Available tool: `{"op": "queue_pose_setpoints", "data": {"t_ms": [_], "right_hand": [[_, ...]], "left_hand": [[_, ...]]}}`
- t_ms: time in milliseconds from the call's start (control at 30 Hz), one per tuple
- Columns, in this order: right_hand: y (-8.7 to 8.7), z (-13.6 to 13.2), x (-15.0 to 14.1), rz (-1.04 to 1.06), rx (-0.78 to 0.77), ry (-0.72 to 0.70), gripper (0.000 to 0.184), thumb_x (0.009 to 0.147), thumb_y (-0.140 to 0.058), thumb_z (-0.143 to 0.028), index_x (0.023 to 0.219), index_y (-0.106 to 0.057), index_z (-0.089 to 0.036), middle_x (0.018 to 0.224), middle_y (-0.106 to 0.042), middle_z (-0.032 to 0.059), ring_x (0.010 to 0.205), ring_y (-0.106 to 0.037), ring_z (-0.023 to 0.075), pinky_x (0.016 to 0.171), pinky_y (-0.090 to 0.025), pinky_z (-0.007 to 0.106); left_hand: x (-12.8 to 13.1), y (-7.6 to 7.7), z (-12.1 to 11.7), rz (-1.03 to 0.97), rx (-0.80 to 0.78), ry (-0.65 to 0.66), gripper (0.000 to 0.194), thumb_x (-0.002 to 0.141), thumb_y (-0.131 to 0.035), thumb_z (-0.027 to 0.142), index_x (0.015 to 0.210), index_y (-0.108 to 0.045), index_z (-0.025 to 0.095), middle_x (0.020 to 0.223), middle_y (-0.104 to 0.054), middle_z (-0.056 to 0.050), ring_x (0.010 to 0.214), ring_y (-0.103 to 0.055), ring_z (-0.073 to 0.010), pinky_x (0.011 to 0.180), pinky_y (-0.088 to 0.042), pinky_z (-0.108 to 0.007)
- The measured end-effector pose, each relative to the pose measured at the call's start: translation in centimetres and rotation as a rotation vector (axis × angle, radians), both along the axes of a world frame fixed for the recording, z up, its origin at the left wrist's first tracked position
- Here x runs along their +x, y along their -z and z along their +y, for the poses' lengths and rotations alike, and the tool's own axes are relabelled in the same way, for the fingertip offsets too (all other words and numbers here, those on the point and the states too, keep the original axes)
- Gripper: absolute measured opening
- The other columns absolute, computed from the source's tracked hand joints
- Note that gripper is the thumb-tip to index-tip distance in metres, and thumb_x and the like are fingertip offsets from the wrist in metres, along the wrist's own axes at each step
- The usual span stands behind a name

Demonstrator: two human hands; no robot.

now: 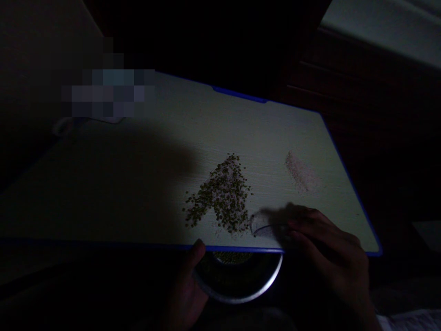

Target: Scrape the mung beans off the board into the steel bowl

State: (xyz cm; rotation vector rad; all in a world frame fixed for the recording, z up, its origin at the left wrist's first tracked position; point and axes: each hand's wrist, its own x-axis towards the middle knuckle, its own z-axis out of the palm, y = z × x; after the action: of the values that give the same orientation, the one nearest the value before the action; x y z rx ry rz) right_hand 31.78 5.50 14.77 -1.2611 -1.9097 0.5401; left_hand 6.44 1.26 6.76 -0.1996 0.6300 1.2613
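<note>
A spread pile of green beans (225,195), like mung beans, mixed with pale grains lies on a pale tabletop (262,133) with a blue edge. My right hand (330,243) pinches a small, thin, curved pale piece (270,225); its far end is at the pile's lower right corner. I cannot tell what this piece is. Below the near edge, my left hand (189,285) grips the left side of a round metal bowl (241,299), thumb up by the table edge. More green beans show inside the bowl, which is partly hidden under the tabletop.
A separate small heap of pale pinkish grains (301,172) lies on the right of the tabletop. A blurred-out object (110,94) is at the far left corner. Dark shadow covers the left half. A dark wooden surface (396,101) is beyond the right edge.
</note>
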Motion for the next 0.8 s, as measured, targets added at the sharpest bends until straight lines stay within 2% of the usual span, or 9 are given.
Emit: {"op": "queue_pose_setpoints", "data": {"t_ms": [133,233,333,467,633,700,800], "right_hand": [[-0.08,-0.26,0.17,-0.005,-0.011,-0.026,0.034,0.093,-0.074,-0.012,0.12,-0.08,-0.033,0.115,-0.084,0.0009,0.115,-0.075,0.0251,0.094,-0.061,0.044],[-0.25,-0.22,0.13,-0.017,0.001,-0.06,0.033,0.093,-0.074,-0.013,0.119,-0.08,-0.033,0.109,-0.085,0.0,0.109,-0.076,0.0246,0.096,-0.06,0.046],[-0.36,-0.19,0.15,-0.027,0.019,-0.072,0.032,0.093,-0.074,-0.013,0.117,-0.08,-0.033,0.105,-0.085,-0.0003,0.107,-0.076,0.0248,0.096,-0.061,0.047],[-0.39,-0.37,0.34,-0.004,0.013,-0.084,0.035,0.092,-0.075,-0.011,0.119,-0.079,-0.032,0.105,-0.084,-0.0002,0.106,-0.075,0.0235,0.099,-0.059,0.046],[-0.21,-0.37,0.22,-0.007,0.018,-0.121,0.038,0.093,-0.074,-0.009,0.123,-0.078,-0.031,0.103,-0.084,-0.0007,0.106,-0.074,0.0218,0.104,-0.056,0.045],[-0.04,-0.32,-0.02,-0.019,0.028,-0.098,0.037,0.093,-0.076,-0.011,0.124,-0.078,-0.031,0.107,-0.084,0.0,0.108,-0.074,0.0215,0.104,-0.056,0.044],[0.21,-0.31,-0.41,-0.027,-0.002,0.072,0.03,0.094,-0.076,-0.015,0.119,-0.079,-0.032,0.116,-0.082,0.0007,0.111,-0.075,0.0207,0.098,-0.059,0.038]], "left_hand": [[0.07,-0.47,0.07,-0.001,-0.016,-0.024,0.016,0.093,-0.076,0.022,0.094,-0.09,0.03,0.108,-0.086,0.002,0.123,-0.074,-0.0283,0.127,-0.032,-0.039],[0.21,-0.58,0.15,-0.036,0.025,-0.004,0.009,0.087,-0.082,0.028,0.091,-0.09,0.029,0.117,-0.084,0.001,0.129,-0.07,-0.0323,0.128,-0.03,-0.042],[0.19,-0.45,0.14,-0.013,-0.011,-0.017,0.01,0.087,-0.082,0.027,0.093,-0.09,0.03,0.123,-0.082,0.001,0.131,-0.068,-0.033,0.129,-0.03,-0.043],[-0.03,-0.25,-0.01,0.027,-0.056,-0.003,0.009,0.083,-0.085,0.026,0.09,-0.09,0.029,0.12,-0.083,-0.001,0.128,-0.07,-0.0339,0.128,-0.031,-0.042],[0.0,-0.48,-0.06,0.042,-0.093,-0.031,0.014,0.091,-0.078,0.025,0.096,-0.09,0.031,0.117,-0.084,0.001,0.129,-0.07,-0.0304,0.128,-0.031,-0.041],[0.05,-0.47,-0.03,0.044,-0.087,-0.026,0.012,0.084,-0.085,0.028,0.094,-0.09,0.031,0.118,-0.084,0.0,0.126,-0.072,-0.0318,0.127,-0.033,-0.041],[0.09,-0.31,0.02,0.019,-0.042,0.017,0.016,0.077,-0.091,0.031,0.093,-0.09,0.03,0.118,-0.083,-0.001,0.125,-0.072,-0.0344,0.128,-0.032,-0.043]]}}
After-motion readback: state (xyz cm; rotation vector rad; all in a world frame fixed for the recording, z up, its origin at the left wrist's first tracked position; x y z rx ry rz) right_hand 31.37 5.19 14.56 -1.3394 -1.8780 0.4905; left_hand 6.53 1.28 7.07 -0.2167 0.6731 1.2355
